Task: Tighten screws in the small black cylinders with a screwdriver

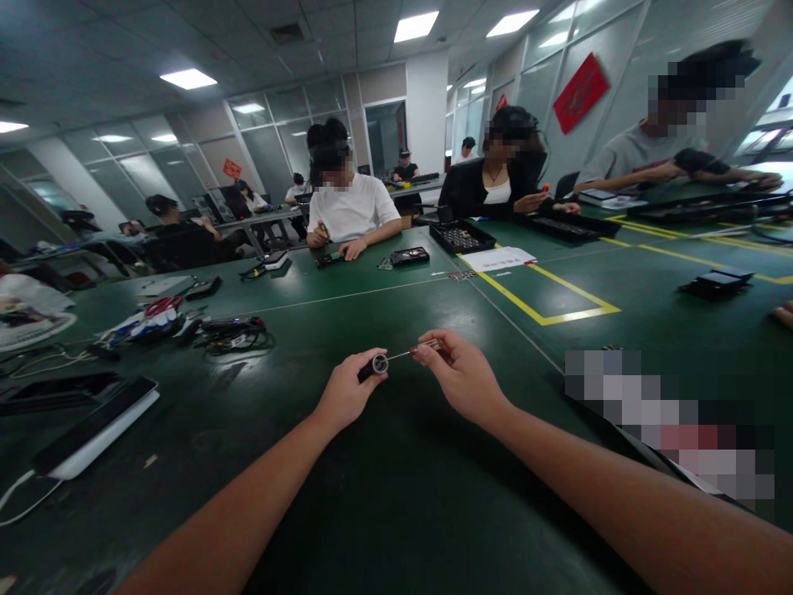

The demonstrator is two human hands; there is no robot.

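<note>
Pinched in my left hand (345, 393) is a short black cylinder (378, 364) with a silvery ring at its round end, which faces me; its exact kind is unclear. My right hand (466, 377) grips a slim screwdriver (401, 354) by its handle, partly hidden by the fingers. The thin metal shaft points left, its tip at or very near the cylinder's rim; whether they touch I cannot tell. Both hands are held above the green tabletop (384, 487), close together near the middle of the view.
Tangled cables (232, 335) and a white-and-black device (99, 430) lie on the left. Across the table, a person in a white shirt (356, 211) works on a circuit board (330, 259). Black trays (463, 237), yellow tape (579, 316) and a blurred-out item (669, 430) are on the right.
</note>
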